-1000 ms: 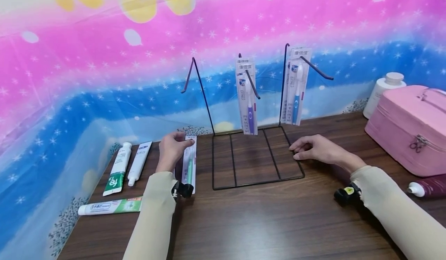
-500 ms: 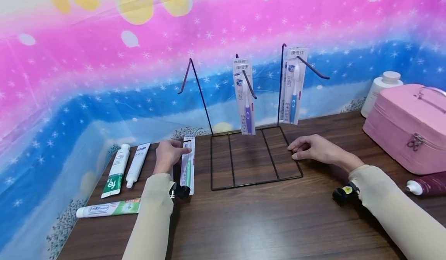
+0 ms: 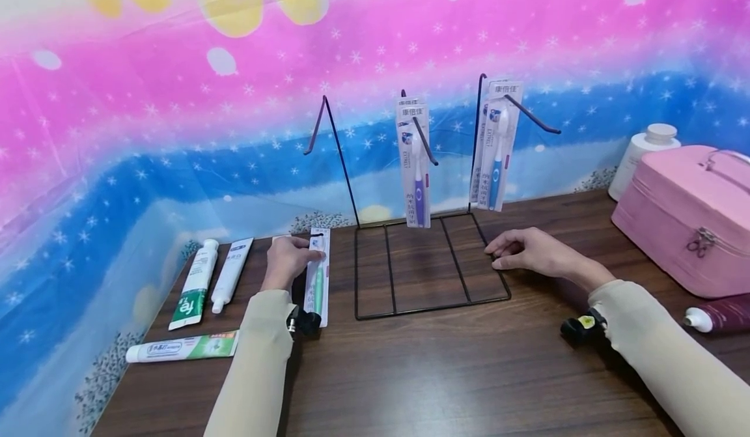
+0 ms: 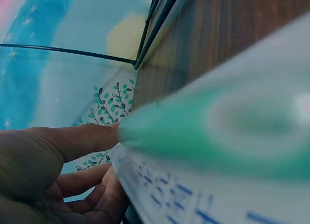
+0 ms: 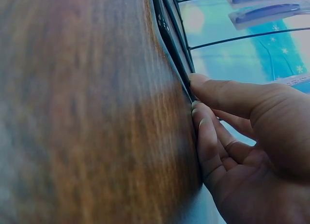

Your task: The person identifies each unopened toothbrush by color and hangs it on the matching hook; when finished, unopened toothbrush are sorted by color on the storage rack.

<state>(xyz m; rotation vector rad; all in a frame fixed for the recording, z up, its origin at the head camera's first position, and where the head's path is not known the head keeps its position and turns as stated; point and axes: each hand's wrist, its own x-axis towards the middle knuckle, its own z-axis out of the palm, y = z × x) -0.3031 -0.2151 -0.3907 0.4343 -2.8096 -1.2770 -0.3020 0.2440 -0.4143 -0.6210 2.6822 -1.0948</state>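
Note:
My left hand (image 3: 287, 259) pinches a packaged green toothbrush (image 3: 318, 279) by the left edge of its card, thumb in front and fingers behind. In the left wrist view the green handle (image 4: 189, 129) fills the right side, close and blurred. A black wire rack (image 3: 394, 274) stands on the table between my hands. The thumb and fingertips of my right hand (image 3: 530, 251) pinch the right side of its base. A packaged purple toothbrush (image 3: 418, 193) hangs in front on the middle hook, and a blue one (image 3: 497, 170) on the right hook, each with another package behind. The left hook (image 3: 315, 127) is bare.
Several toothpaste tubes lie at the left, among them a green-and-white one (image 3: 193, 287) and one lying crosswise (image 3: 178, 349). A pink case (image 3: 685, 222), a white bottle (image 3: 641, 157) and a dark red tube (image 3: 726, 313) are at the right. A patterned cloth (image 3: 234, 98) hangs behind the table.
My left hand has moved slightly lower along the green toothbrush's package, and the hole at the card's top now shows. My right hand stays at the rack's base.

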